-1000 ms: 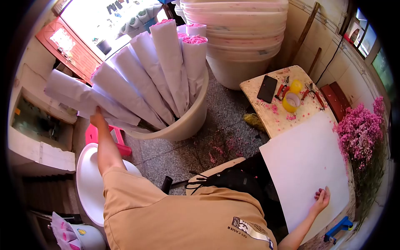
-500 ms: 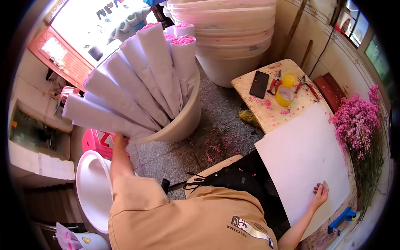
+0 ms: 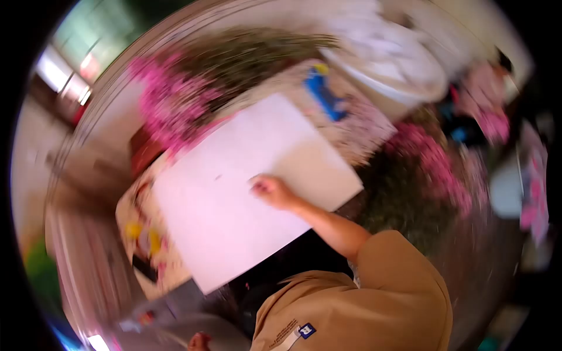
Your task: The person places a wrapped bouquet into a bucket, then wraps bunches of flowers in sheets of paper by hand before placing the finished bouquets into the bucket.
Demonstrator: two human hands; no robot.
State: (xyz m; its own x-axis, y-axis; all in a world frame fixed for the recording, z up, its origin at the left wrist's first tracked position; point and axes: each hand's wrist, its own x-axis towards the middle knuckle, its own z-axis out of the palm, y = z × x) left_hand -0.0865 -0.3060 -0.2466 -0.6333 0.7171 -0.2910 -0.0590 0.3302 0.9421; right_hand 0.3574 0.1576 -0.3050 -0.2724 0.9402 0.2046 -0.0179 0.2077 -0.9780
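A large sheet of white paper (image 3: pixel 228 222) lies flat over the work table. Over its middle is my right hand (image 3: pixel 274 192), blurred, with the fingers curled in together; anything inside them is hidden. A small dark pink speck (image 3: pixel 218 177) lies on the sheet left of that hand. At the bottom edge of the view, only part of my left hand (image 3: pixel 199 341) shows, away from the paper and smeared by motion.
Pink dried flowers (image 3: pixel 178 102) lie beyond the sheet. A blue tape dispenser (image 3: pixel 323 93) sits on the table (image 3: pixel 369 120). Yellow tape (image 3: pixel 154 240) and a black phone (image 3: pixel 144 267) lie at its left end. More pink flowers (image 3: pixel 430 161) are at right, before a pale bucket (image 3: pixel 506 187).
The view has swung right, from the tub of wrapped bundles to the paper-covered table. My left hand is no longer at the tub. My right hand stays over the sheet, fingers curled.
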